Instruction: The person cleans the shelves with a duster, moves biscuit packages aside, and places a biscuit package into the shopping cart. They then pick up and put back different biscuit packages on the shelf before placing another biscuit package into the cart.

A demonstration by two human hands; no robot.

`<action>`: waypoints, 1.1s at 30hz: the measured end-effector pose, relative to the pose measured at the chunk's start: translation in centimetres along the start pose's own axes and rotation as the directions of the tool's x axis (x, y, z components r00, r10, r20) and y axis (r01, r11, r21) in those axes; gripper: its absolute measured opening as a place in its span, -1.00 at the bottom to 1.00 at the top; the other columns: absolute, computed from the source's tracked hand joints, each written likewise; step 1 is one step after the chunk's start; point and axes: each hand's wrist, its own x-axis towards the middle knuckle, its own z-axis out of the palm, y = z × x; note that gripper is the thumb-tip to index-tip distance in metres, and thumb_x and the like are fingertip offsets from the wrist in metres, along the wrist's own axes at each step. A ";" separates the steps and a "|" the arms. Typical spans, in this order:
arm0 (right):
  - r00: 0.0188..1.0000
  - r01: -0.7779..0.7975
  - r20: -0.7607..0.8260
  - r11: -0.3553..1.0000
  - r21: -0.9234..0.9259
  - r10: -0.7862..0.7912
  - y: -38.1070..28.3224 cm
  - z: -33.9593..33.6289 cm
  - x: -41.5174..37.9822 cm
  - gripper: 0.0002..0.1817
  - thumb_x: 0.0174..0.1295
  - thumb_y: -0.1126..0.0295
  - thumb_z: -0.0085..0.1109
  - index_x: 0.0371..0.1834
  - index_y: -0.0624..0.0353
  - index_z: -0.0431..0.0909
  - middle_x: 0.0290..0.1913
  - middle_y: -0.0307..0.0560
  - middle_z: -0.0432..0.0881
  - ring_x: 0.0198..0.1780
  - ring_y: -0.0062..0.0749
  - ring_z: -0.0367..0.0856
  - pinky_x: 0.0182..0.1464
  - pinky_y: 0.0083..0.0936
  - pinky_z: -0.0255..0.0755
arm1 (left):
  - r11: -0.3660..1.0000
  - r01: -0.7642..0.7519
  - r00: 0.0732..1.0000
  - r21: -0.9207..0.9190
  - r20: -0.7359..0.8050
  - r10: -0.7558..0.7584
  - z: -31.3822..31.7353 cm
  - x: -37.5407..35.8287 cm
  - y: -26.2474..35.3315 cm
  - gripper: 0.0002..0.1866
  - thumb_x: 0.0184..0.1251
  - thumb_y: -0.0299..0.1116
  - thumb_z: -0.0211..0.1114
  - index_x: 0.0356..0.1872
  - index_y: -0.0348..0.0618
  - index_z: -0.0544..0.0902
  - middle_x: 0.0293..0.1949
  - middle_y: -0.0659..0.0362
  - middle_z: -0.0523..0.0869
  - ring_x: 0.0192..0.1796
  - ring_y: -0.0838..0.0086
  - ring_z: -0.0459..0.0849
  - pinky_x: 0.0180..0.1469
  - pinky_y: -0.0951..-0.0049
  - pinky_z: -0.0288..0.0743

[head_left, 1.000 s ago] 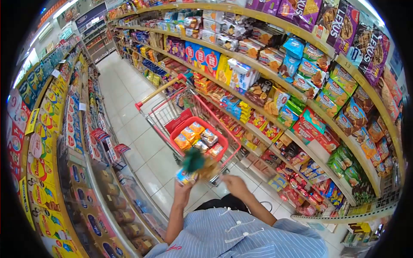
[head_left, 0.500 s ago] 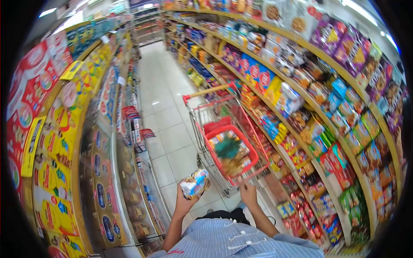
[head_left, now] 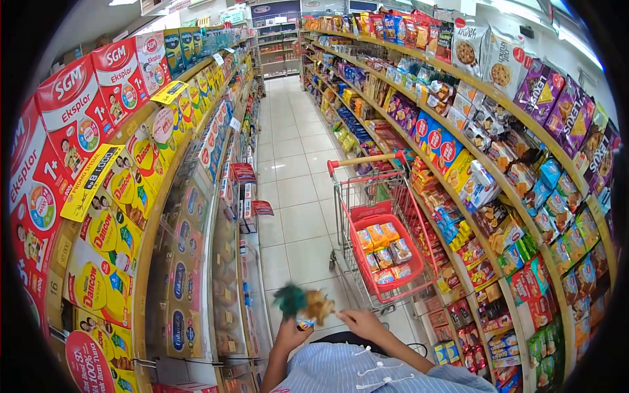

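Note:
My left hand (head_left: 293,335) is closed around a small snack packet (head_left: 305,324), most of it covered from view. Over that packet is a feather duster (head_left: 316,306) with a dark green and tan tuft, smeared by motion. The fingers of my right hand (head_left: 364,325) pinch the duster at its right end. Just beyond my hands stands a metal shopping cart (head_left: 341,196) with a red basket (head_left: 401,278) in it. Several orange and white snack packets (head_left: 382,234) lie in rows inside the basket.
Shelves of milk powder boxes (head_left: 108,236) run along the left, with a yellow promo sign (head_left: 92,182) on the edge. On the right, curved shelves hold biscuits and snack bags (head_left: 501,72). The tiled aisle floor (head_left: 298,177) leads to a far shelf (head_left: 278,46).
The duster has moved left from above the basket to the packet in my left hand, and my right hand has come closer. The view has shifted, and the packets in the basket now show.

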 end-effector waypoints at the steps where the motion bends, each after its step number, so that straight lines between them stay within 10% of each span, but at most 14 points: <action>1: 0.996 -0.062 -0.065 0.997 0.054 0.066 3.1 2.1 0.8 -0.55 0.40 0.00 0.01 -0.13 0.21 0.64 -0.35 0.26 0.64 -0.27 0.19 0.65 -0.22 -0.09 0.47 | 0.987 -0.115 0.991 0.115 -0.049 0.121 -0.7 0.3 4.0 -0.20 -0.17 -0.54 0.41 0.26 -0.28 0.35 0.13 -0.13 0.43 0.24 -0.02 0.45 0.30 0.25 0.35; 4: 0.934 -0.320 -0.129 0.941 0.110 0.333 7.3 3.4 2.5 -0.50 0.37 -0.07 0.02 -0.14 0.21 0.65 -0.38 0.28 0.63 -0.28 0.23 0.64 -0.20 -0.07 0.46 | 0.990 -0.124 0.992 0.065 0.005 0.124 -0.3 0.3 5.1 -0.22 -0.14 -0.53 0.41 0.26 -0.28 0.35 0.17 -0.14 0.42 0.26 -0.02 0.44 0.32 0.25 0.33; 6: 0.947 -0.251 -0.154 0.947 0.201 0.283 8.0 3.7 2.2 -0.39 0.35 -0.19 -0.01 0.02 0.18 0.60 -0.36 0.23 0.67 -0.55 -0.08 0.60 -0.48 -0.25 0.41 | 0.990 -0.130 0.990 0.048 0.052 0.127 0.0 0.6 6.1 -0.22 -0.13 -0.52 0.41 0.27 -0.27 0.35 0.18 -0.13 0.42 0.27 -0.02 0.44 0.32 0.25 0.33; 9: 0.799 -0.586 0.463 0.323 0.743 0.384 3.3 0.2 0.7 -0.37 0.34 -0.29 -0.05 0.03 0.10 0.47 -0.34 -0.18 0.63 -0.74 -0.82 0.02 -0.74 -0.78 -0.21 | 0.983 -0.184 0.965 0.023 0.194 0.176 1.1 0.9 7.5 -0.20 -0.13 -0.49 0.40 0.29 -0.26 0.34 0.20 -0.13 0.42 0.27 -0.03 0.44 0.33 0.25 0.32; 16: 0.730 -0.526 0.466 -0.024 0.850 0.500 5.4 1.1 -1.9 -0.61 0.31 -0.09 0.19 -0.19 0.01 0.47 -0.53 -0.43 0.31 -0.74 -0.78 0.03 -0.73 -0.72 -0.19 | 0.864 -0.473 0.797 0.175 0.504 0.334 4.2 2.7 7.4 -0.06 -0.14 -0.33 0.48 0.40 -0.16 0.28 0.32 -0.13 0.29 0.37 -0.10 0.30 0.41 0.08 0.20; 20: 0.760 -0.311 0.295 -0.075 0.947 0.578 4.4 0.0 -3.1 -0.64 0.31 -0.05 0.22 -0.14 -0.01 0.47 -0.43 -0.42 0.37 -0.71 -0.78 0.05 -0.73 -0.73 -0.17 | 0.965 -0.252 0.932 0.075 0.285 0.222 6.8 2.9 6.8 0.23 -0.09 -0.19 0.63 0.53 -0.09 -0.09 0.45 -0.15 -0.04 0.49 -0.05 0.07 0.44 0.10 0.16; 22: 0.751 -0.156 0.103 0.024 0.987 0.652 3.2 -1.1 -3.0 -0.65 0.30 0.00 0.25 -0.07 -0.03 0.45 -0.34 -0.41 0.40 -0.70 -0.78 0.06 -0.72 -0.74 -0.14 | 0.808 0.325 0.913 -0.492 0.387 -0.131 8.1 3.0 6.4 0.28 -0.05 -0.36 0.61 0.52 -0.14 -0.27 0.44 -0.14 -0.01 0.47 0.06 0.15 0.40 0.17 0.25; 26: 0.790 -0.195 -0.050 0.329 0.924 0.611 5.2 -1.1 -2.4 -0.54 0.33 0.13 0.26 0.24 -0.07 0.39 -0.40 -0.43 0.37 -0.70 -0.83 0.07 -0.71 -0.75 -0.14 | 0.772 0.315 0.941 -0.552 0.285 -0.180 10.4 5.3 5.4 0.10 0.02 -0.46 0.55 0.46 -0.16 -0.12 0.33 -0.08 0.25 0.33 0.15 0.40 0.31 0.22 0.44; 27: 0.817 -0.257 -0.054 0.446 0.858 0.574 6.2 -1.6 -2.4 -0.48 0.24 0.02 0.32 0.16 0.04 0.49 -0.30 -0.25 0.54 -0.59 -0.66 0.42 -0.60 -0.61 0.28 | 0.705 0.358 0.931 -0.612 0.292 -0.219 10.5 5.8 6.5 0.07 -0.04 -0.48 0.60 0.41 -0.21 -0.02 0.30 -0.06 0.29 0.31 0.24 0.42 0.31 0.31 0.38; 28: 0.812 -0.253 -0.055 0.436 0.863 0.581 7.3 -1.6 -1.8 -0.48 0.24 0.02 0.32 0.16 0.04 0.49 -0.30 -0.25 0.54 -0.59 -0.66 0.42 -0.60 -0.61 0.28 | 0.709 0.365 0.927 -0.603 0.302 -0.221 10.7 6.4 6.6 0.07 -0.04 -0.48 0.60 0.41 -0.21 -0.02 0.30 -0.06 0.29 0.31 0.24 0.42 0.31 0.31 0.38; 30: 0.847 0.085 -0.450 0.764 0.640 0.282 8.6 -2.1 -0.8 -0.45 0.24 0.03 0.33 0.17 0.14 0.51 -0.23 -0.11 0.63 -0.27 -0.45 0.63 -0.23 -0.44 0.52 | 0.754 0.345 0.934 -0.560 0.288 -0.213 11.1 7.4 6.2 -0.06 -0.04 -0.48 0.59 0.30 -0.25 0.11 0.27 -0.06 0.33 0.28 0.26 0.46 0.26 0.34 0.42; 31: 0.850 -0.145 -0.365 0.835 0.531 0.380 9.0 -3.3 -1.3 -0.51 0.32 0.08 0.24 0.16 0.19 0.50 -0.11 0.02 0.65 0.01 -0.30 0.62 0.10 -0.35 0.46 | 0.806 0.285 0.955 -0.518 0.226 -0.193 11.3 7.7 6.6 -0.16 -0.02 -0.47 0.58 0.22 -0.27 0.17 0.20 -0.04 0.40 0.21 0.29 0.51 0.21 0.37 0.45; 33: 0.850 -0.121 -0.399 0.865 0.488 0.344 8.5 -4.8 -1.9 -0.56 0.36 0.12 0.19 0.16 0.18 0.51 -0.13 0.06 0.66 -0.03 -0.27 0.65 0.04 -0.36 0.48 | 0.910 0.117 0.992 -0.397 0.095 -0.086 12.3 8.7 3.8 -0.17 -0.01 -0.46 0.58 0.22 -0.29 0.18 0.16 -0.04 0.44 0.16 0.30 0.54 0.20 0.36 0.45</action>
